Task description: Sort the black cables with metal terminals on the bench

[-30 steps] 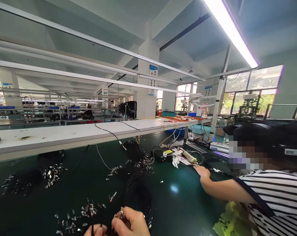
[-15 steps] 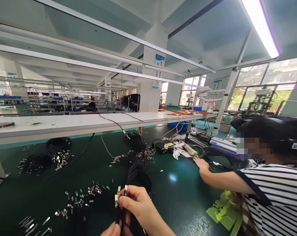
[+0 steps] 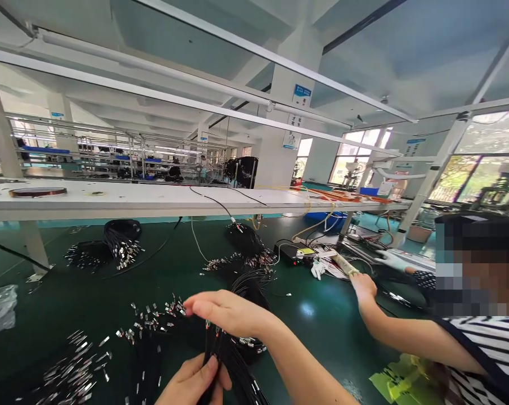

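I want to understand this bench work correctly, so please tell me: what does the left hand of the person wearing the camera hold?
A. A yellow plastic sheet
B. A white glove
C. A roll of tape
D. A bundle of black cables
D. The left hand is closed around a bundle of black cables at the bottom of the view.

Bright, even daylight from the windows (image 3: pixel 488 154) at right, plus distant ceiling strip lights (image 3: pixel 153 148); shadows soft. Glare spot on the dark green bench mat (image 3: pixel 307 309) right of center, small glints on metal terminals (image 3: pixel 75 368) lower left. Strong wide-angle bowing on ceiling rails (image 3: pixel 153 89) toward the edges; co-worker's head (image 3: pixel 477 264) at right pixelated.
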Motion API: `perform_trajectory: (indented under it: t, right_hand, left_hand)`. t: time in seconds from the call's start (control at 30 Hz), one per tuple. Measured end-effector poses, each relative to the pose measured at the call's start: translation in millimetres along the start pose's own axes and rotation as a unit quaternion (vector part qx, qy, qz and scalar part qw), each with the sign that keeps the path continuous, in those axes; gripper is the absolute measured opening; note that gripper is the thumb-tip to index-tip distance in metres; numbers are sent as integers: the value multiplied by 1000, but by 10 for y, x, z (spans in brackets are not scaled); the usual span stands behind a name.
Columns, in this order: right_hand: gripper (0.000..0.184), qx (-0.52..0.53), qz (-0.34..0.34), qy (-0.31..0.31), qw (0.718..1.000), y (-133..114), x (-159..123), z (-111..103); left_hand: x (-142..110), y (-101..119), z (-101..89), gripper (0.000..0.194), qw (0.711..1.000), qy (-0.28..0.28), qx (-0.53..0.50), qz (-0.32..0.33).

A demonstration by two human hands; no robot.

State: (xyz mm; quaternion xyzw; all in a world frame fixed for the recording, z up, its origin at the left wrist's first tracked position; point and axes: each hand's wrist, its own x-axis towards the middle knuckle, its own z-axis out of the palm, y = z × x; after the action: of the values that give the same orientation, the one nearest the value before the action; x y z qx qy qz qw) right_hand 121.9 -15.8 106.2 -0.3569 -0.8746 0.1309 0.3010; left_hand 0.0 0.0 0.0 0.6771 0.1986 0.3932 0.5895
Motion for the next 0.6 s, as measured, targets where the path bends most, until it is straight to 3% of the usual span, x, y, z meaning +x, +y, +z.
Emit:
perform_trajectory:
  t: [0.1,0.2,0.3,0.4,0.5,0.6]
  right_hand:
    - [43,-30,-20,-78,996,-62,135,132]
    - [38,-45,-67,-89,993,-102,261,262]
    - [33,-64,-107,-83,989,-139,404,374]
    - [34,-89,-94,-82,988,-169,557,476]
    - [38,-83,-67,-119,987,-194,690,562]
    - [38,-47,-88,-156,983,-207,814,633]
  left_hand:
    - [-33,17,-67,42,999,0,-42,-24]
    - [-90,18,-126,37,993,17,-113,-43]
    - [-150,56,-176,34,986,91,-141,-5]
    - [-203,140,-260,31,981,116,-150,25]
    - [-246,205,-368,28,982,96,-157,32]
    - [-265,192,-451,24,979,119,-162,36]
